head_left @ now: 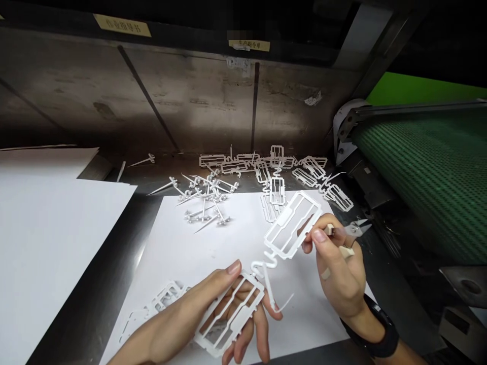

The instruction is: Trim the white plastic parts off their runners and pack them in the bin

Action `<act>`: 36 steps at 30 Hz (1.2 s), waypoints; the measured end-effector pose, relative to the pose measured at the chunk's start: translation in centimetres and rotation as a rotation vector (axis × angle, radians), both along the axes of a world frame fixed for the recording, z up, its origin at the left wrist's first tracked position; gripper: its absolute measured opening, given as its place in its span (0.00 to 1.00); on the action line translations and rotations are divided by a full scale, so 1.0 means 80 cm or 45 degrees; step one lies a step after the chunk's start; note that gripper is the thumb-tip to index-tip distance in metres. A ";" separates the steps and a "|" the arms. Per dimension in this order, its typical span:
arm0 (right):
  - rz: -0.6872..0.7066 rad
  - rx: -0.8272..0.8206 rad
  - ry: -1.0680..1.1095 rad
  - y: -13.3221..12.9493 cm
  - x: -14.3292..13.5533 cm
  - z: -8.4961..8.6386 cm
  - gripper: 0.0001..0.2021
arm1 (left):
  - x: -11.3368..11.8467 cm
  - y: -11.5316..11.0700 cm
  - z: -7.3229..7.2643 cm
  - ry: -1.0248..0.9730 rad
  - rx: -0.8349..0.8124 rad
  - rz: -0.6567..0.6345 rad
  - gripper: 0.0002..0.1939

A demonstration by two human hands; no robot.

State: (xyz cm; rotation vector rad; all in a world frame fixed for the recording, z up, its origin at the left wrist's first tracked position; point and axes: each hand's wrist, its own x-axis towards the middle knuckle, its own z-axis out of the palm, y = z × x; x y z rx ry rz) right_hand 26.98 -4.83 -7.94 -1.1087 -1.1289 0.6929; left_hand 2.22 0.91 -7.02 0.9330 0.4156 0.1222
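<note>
Two white plastic frames are joined by a curved runner with a thin pointed stem. My left hand is closed on the lower frame, thumb along its upper edge and fingers beneath. The upper frame is pinched at its right edge by the thumb and fingers of my right hand. That same hand also carries small nippers, tucked against the fingers with the blades pointing up and right. Loose white frames lie beside my left forearm, partly hidden by it.
Cut-off runners lie scattered behind the white paper sheet and on it. Several joined frames rest along the back wall. A green conveyor belt runs at the right. More paper covers the left side.
</note>
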 end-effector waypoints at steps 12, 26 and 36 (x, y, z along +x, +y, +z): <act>0.028 -0.064 -0.119 -0.001 0.001 0.008 0.11 | 0.004 0.000 0.008 0.051 -0.001 0.022 0.45; 0.321 -0.201 -0.171 0.000 0.001 0.015 0.06 | 0.011 -0.003 0.008 0.179 -0.076 0.108 0.42; 0.268 -0.216 -0.161 0.000 0.000 0.009 0.07 | 0.011 -0.005 0.012 0.218 -0.032 0.107 0.40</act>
